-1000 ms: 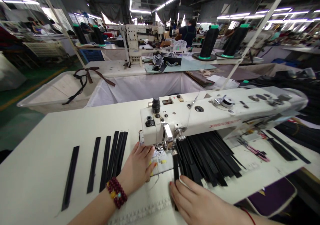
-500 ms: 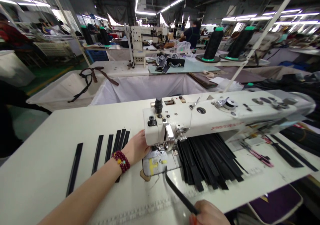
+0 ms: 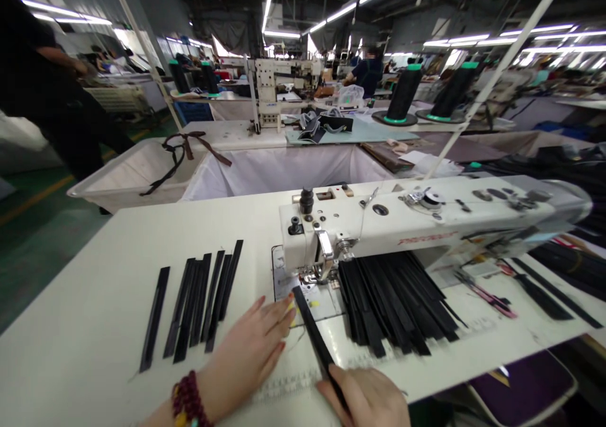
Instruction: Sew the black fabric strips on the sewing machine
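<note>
My right hand (image 3: 367, 396) grips a black strip (image 3: 313, 327) by its near end. The strip's far end lies on the metal plate (image 3: 284, 288) just in front of the presser foot of the white sewing machine (image 3: 374, 225). My left hand (image 3: 253, 348), with a dark red bead bracelet at the wrist, lies with fingers stretched out, tips close beside the strip's far end. Several loose black strips (image 3: 193, 300) lie spread on the table left of it. A thick pile of black strips (image 3: 392, 300) sits under the machine arm.
Pink-handled scissors (image 3: 492, 297) and another dark strip lie at the right of the white table (image 3: 113, 288). Behind the machine are a white cloth-lined bin (image 3: 265, 168), a second sewing machine (image 3: 269, 92) and black thread cones (image 3: 404, 95). A person in dark clothes (image 3: 61, 86) is at the far left.
My left hand has come back from beside the needle area towards me, near the strip's end. My right hand has moved the strip forward and slightly left. Another strip now lies among those at left.
</note>
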A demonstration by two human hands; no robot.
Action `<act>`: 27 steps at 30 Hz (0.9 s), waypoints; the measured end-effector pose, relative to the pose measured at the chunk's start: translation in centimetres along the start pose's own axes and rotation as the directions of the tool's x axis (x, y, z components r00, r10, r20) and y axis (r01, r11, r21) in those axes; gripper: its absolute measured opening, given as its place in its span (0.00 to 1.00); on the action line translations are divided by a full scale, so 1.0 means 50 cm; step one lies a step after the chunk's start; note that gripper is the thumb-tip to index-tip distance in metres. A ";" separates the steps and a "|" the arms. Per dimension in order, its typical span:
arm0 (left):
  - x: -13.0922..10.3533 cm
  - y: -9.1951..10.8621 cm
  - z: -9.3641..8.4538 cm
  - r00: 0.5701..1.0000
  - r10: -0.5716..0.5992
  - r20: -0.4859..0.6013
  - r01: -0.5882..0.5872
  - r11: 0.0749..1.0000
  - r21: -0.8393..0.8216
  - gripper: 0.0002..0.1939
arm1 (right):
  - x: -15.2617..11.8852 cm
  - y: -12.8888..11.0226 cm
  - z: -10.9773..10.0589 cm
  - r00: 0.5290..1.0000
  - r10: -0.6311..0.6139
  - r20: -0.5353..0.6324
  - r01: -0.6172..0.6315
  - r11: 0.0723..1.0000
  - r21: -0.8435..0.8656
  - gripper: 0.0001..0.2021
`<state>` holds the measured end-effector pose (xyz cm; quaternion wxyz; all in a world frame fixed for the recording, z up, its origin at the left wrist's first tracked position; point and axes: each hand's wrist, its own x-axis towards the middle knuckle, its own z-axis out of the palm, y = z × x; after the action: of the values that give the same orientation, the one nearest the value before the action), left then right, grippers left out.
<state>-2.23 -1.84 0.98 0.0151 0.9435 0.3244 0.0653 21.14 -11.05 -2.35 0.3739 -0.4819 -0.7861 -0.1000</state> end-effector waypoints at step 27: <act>0.085 -0.009 0.047 0.987 -0.150 0.053 0.151 0.988 -0.023 0.22 | 0.053 0.007 0.076 0.995 -0.022 0.092 0.035 0.989 -0.144 0.16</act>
<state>1.12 1.18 -0.92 0.0408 0.9175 0.3932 0.0441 18.86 -7.09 -3.28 0.3003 -0.5005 -0.7997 -0.1405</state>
